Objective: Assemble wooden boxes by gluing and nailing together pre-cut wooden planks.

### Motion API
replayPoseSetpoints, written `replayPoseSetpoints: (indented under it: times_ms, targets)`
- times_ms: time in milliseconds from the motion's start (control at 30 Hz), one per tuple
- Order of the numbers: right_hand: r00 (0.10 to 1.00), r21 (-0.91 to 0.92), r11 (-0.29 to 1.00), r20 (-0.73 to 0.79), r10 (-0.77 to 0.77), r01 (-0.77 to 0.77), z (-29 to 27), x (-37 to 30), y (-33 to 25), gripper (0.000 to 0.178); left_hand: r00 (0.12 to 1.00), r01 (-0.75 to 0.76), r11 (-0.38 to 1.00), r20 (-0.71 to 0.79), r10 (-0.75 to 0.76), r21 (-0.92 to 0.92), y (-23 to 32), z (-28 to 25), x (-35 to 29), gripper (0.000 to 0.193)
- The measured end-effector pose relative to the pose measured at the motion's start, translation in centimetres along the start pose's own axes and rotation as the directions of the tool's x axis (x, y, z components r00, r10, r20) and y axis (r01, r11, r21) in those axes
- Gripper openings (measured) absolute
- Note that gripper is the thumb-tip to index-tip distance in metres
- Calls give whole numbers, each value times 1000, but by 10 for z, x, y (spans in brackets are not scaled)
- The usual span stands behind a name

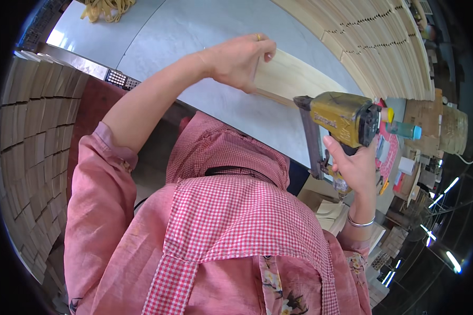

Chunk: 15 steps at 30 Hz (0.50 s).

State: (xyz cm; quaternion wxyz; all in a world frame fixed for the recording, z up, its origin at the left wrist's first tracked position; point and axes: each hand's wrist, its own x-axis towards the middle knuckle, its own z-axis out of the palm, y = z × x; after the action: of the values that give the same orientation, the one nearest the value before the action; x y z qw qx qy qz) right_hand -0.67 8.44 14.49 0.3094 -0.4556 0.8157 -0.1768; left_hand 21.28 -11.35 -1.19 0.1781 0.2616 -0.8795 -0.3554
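Landmark, pale wooden piece [299, 79]: lies on the grey-white tabletop [168, 39], ahead of the wearer's body, its left end in the left hand and its right end near the nail gun.
Left hand [240, 60]: at the left end of the wooden piece, pinching it between the thumb on the near side and the curled fingers on the far side; a ring [258, 37] circles one finger.
Right hand [356, 165]: to the right of and nearer the wearer than the wooden piece, closed around the handle of the nail gun, thumb extended along it.
Nail gun [339, 116]: yellow and black, its upper left corner overlapping the right end of the wooden piece in this view; whether the two touch cannot be told.
Bracelet [361, 223]: silver-coloured, on the right wrist, nearer the wearer than the wooden piece.
Board stack [381, 50]: many thin pale boards in rows, beyond and right of the wooden piece.
Block stack [34, 142]: tiered wooden pieces, well left of the wooden piece.
Yellow bands [108, 8]: a loose heap, beyond and left of the wooden piece.
Checked apron [247, 220]: red and white, on the wearer, nearer than the wooden piece.
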Motion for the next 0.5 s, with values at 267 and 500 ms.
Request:
replayPoseSetpoints:
  times_ms: [267, 500]
  targets:
    - [978, 64, 978, 55, -203, 200, 27, 4, -2, 25, 991, -78, 997, -107, 75, -22, 11, 27, 0, 74]
    - [982, 71, 984, 85, -168, 162, 32, 8, -3, 26, 977, -134, 990, -174, 127, -31, -5, 39, -3, 79]
